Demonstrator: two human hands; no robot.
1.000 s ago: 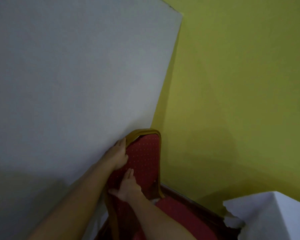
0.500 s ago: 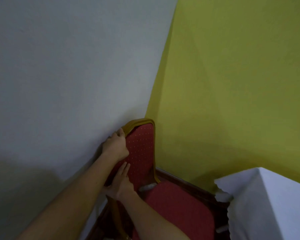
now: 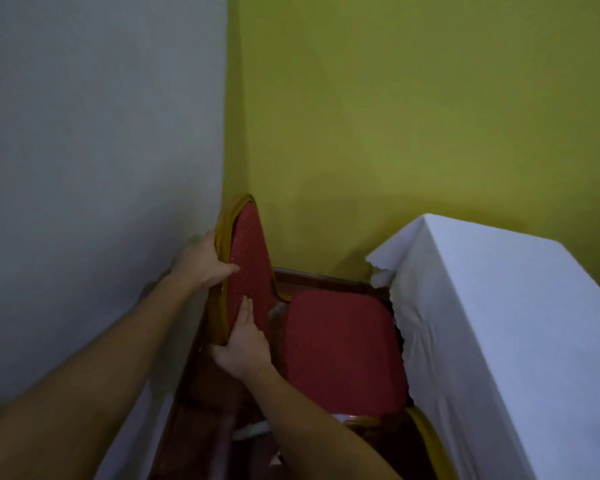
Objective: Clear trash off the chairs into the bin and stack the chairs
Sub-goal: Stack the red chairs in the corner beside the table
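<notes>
A red upholstered chair with a gold frame stands in the room's corner; its backrest (image 3: 248, 258) leans against the white wall and its seat (image 3: 340, 344) faces right. My left hand (image 3: 203, 259) grips the upper left edge of the backrest frame, thumb on the red fabric. My right hand (image 3: 243, 348) holds the lower edge of the backrest, fingers flat on the cushion. Another gold frame piece (image 3: 430, 434) shows below the seat. No trash or bin is in view.
A table under a white cloth (image 3: 499, 341) crowds the chair's right side. The white wall (image 3: 101, 150) is on the left, the yellow-green wall (image 3: 413, 116) behind. Dark wooden trim (image 3: 323, 278) runs along the wall's base.
The view has tilted down and right, showing more of the seat and table. Both hands stay on the backrest; my right hand has slid lower on it.
</notes>
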